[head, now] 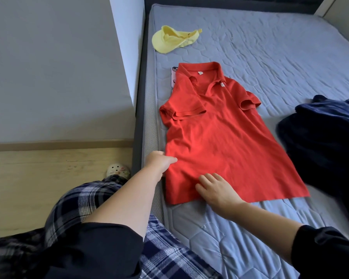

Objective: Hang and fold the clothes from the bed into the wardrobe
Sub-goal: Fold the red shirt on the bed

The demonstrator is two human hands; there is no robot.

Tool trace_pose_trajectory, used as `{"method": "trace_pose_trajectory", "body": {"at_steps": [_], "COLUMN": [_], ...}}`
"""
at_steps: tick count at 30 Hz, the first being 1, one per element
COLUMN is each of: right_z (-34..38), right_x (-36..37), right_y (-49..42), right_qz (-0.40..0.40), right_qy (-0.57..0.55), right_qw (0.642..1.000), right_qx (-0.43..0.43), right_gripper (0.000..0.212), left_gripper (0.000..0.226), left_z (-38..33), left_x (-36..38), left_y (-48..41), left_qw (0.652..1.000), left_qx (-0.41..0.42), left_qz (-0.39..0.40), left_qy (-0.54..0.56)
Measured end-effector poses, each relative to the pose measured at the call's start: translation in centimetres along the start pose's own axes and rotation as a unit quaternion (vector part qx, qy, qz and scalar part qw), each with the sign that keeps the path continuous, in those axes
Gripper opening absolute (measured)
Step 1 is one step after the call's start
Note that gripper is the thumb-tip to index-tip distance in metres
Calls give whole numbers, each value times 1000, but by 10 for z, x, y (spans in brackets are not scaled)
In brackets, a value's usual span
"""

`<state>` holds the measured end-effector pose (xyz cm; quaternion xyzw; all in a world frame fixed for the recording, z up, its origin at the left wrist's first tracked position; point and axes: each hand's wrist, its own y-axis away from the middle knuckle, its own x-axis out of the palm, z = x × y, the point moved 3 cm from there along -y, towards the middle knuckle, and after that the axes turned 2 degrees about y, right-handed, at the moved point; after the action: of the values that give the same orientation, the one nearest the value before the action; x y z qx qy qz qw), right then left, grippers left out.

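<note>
Folding looks barely begun: the red polo shirt (220, 141) lies spread out on the near left part of the bed (270, 47), collar at the far end and hem at the near end. Its left sleeve lies in over the chest and the right one is bunched at the side, with no fold made across the body yet. The left hand (159, 162) pinches the shirt's left edge a little above the hem, fingers curled into the cloth. The right hand (216, 190) rests flat on the hem with its fingers spread wide, holding nothing.

By my reading this is the smoothing and first side fold of one garment, so most of the task is left. A dark blue garment (320, 133) lies heaped at the right of the bed, and a yellow cap (173, 40) sits at the far left. A phone (174, 76) pokes out from under the shirt's collar on the left and would need moving aside.

No wardrobe, hanger or other container shows, so what has already been put away cannot be told
</note>
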<state>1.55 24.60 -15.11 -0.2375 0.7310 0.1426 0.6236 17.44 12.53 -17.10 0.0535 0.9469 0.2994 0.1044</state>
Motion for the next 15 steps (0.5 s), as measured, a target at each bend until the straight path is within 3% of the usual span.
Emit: {"method": "trace_pose_trajectory", "body": {"at_steps": [2, 4, 6, 8, 10, 12, 13, 15], "right_z": [-8, -15, -21, -25, -23, -17, -15, -13], "right_x": [-5, -12, -19, -19, -8, 7, 12, 14], "right_y": [1, 2, 2, 4, 6, 11, 13, 14], "right_qz": [-24, -45, -47, -32, 47, 165, 199, 231], "right_qy": [-48, -134, -194, -211, -207, -119, -78, -72], "right_qw": [998, 988, 977, 974, 975, 979, 977, 970], "right_qx": [29, 59, 80, 76, 63, 28, 20, 20], "right_gripper": [12, 13, 14, 15, 18, 42, 51, 48], "left_gripper": [28, 31, 39, 32, 15, 9, 10, 13], "left_z": [-4, -4, 0, 5, 10, 13, 14, 15], "left_x": [-5, -7, -3, 5, 10, 11, 10, 9], "left_y": [3, 7, 13, 21, 23, 24, 24, 28], "left_qw": [996, 995, 995, 978, 963, 954, 949, 933], "left_qx": [36, 19, -72, -155, -189, -218, -232, -244], "left_qz": [-50, -62, 8, 119, 173, 187, 194, 224], "left_qy": [-60, -80, -72, -77, -87, -85, -86, -141]}}
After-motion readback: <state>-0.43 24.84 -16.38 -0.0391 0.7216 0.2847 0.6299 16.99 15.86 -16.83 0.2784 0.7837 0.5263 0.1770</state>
